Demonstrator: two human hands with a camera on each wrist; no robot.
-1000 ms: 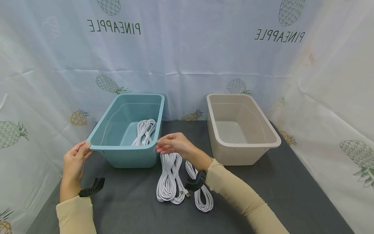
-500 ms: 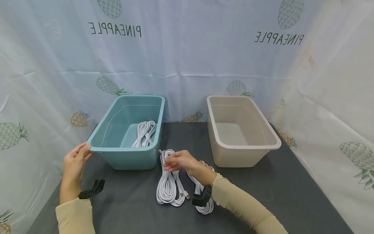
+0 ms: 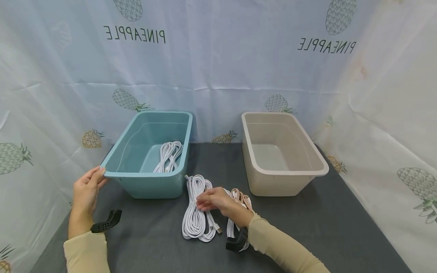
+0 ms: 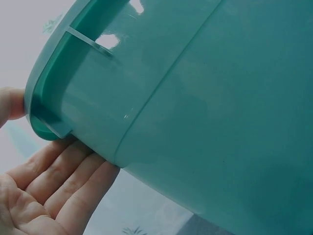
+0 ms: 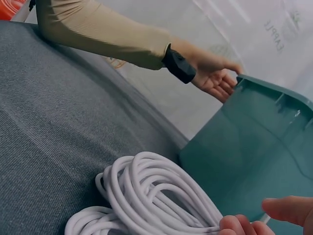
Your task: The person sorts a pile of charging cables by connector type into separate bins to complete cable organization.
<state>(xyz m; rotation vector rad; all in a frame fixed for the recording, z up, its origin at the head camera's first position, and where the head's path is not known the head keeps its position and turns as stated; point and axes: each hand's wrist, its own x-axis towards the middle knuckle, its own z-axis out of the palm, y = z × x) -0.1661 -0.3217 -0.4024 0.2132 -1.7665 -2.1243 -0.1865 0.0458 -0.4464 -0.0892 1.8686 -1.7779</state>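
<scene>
In the head view, my left hand (image 3: 86, 189) holds the front left corner of a blue-green plastic bin (image 3: 146, 185). The left wrist view shows the thumb on one side of the rim (image 4: 36, 81) and the fingers (image 4: 73, 186) fairly straight beneath it. A coiled white USB cable (image 3: 194, 220) lies on the table in front of this bin. My right hand (image 3: 215, 201) is low over the coil's middle. In the right wrist view its thumb (image 5: 286, 209) stands apart from the bent fingers (image 5: 242, 226), which are right at the white coil (image 5: 151, 191).
Another cable bundle (image 3: 246, 201), white with pinkish-tan strands, lies partly hidden behind my right wrist. Inside the blue-green bin is a white coiled cable (image 3: 168, 155). A beige bin (image 3: 273, 182) stands at the right on the dark table (image 3: 153, 242), with a pineapple-print curtain (image 3: 218, 76) behind.
My right hand has moved from the blue-green bin's front right corner down and slightly right, to the white USB cable coil. My left hand keeps its hold on the bin corner.
</scene>
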